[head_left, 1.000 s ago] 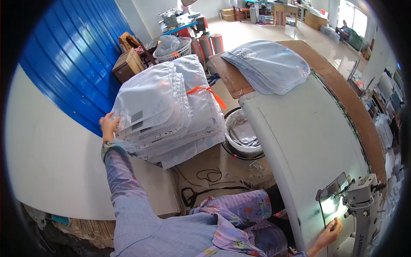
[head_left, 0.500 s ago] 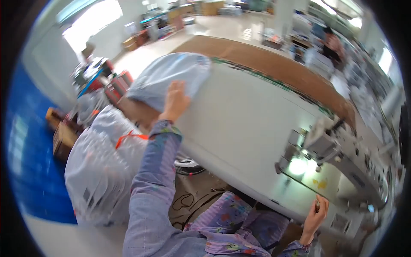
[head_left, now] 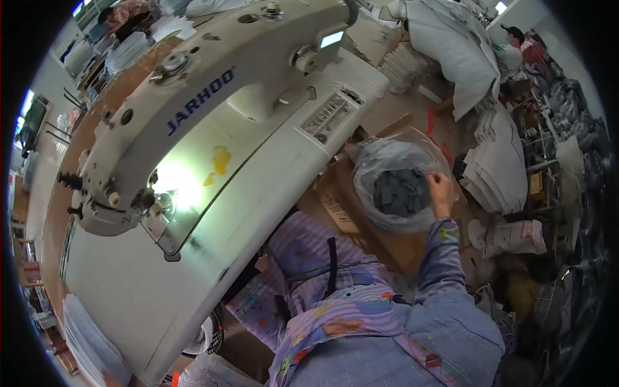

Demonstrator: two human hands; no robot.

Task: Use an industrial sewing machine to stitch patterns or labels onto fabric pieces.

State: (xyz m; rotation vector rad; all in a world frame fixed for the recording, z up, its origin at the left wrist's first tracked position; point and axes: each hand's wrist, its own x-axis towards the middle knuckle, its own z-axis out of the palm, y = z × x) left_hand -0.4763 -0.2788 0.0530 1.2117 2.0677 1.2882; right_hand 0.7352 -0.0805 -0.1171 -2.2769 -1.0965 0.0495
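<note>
My right hand [head_left: 440, 192] is at the right rim of a clear plastic bag [head_left: 403, 222], its fingers closed; whatever they hold is too small to make out. Dark grey flat pieces [head_left: 401, 191] fill the bag, which lines an open cardboard box [head_left: 345, 209] to the right of the sewing table [head_left: 122, 284]. Only a blurred bit of my left hand [head_left: 113, 378] shows at the lower left edge, against a stack of white fabric [head_left: 90, 338]. Its fingers cannot be made out.
A sewing machine [head_left: 193, 84] with its lamp lit stands on the table. A tray of small parts [head_left: 330, 117] is set into the tabletop. White fabric piles [head_left: 493, 161] and a white sack [head_left: 512, 237] lie right of the box. Another person [head_left: 126, 16] is at far left.
My view has swung from the fabric at the table's left to the box on the right. My right hand has moved from the table's front edge to the bag.
</note>
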